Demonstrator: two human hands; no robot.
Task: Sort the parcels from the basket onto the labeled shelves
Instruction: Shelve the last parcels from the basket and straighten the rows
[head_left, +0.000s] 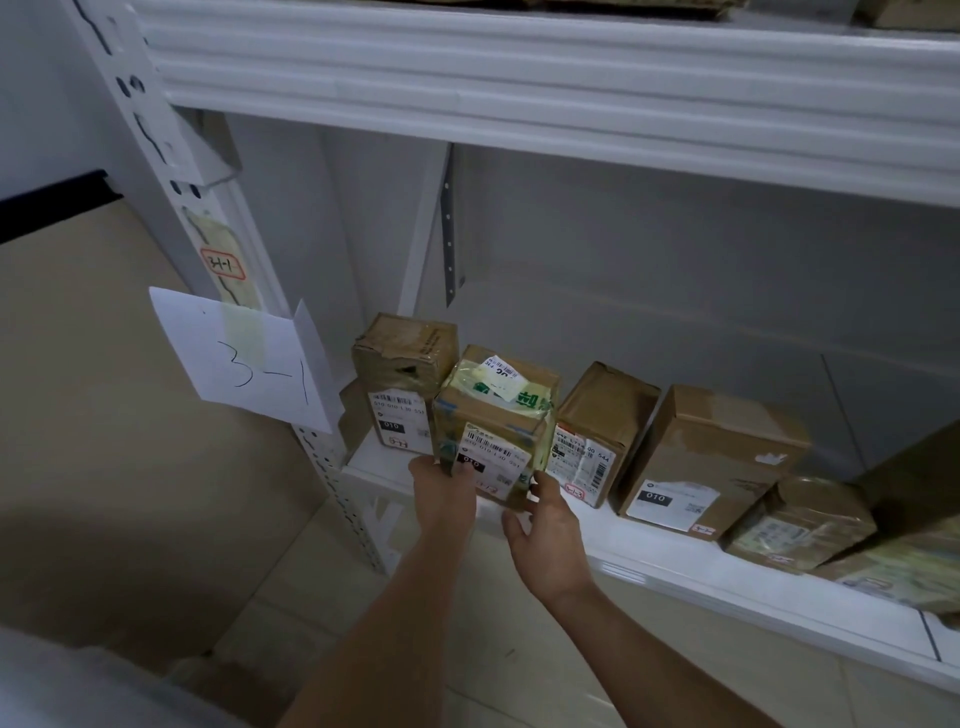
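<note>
Both hands (447, 493) (545, 530) grasp a taped brown parcel (493, 421) bearing white labels.

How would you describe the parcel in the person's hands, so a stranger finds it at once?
Find the white paper sign marked 3-1 on the shelf post. On the white shelf to its right stands a row of brown boxes. The held parcel is second from the left, the only one wrapped in yellowish tape with green print.

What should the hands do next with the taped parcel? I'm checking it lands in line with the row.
Probably slide the taped parcel back into the gap. Both the left hand and right hand hold its front, which sticks out ahead of the parcels beside it on the shelf marked 3-1.
</note>
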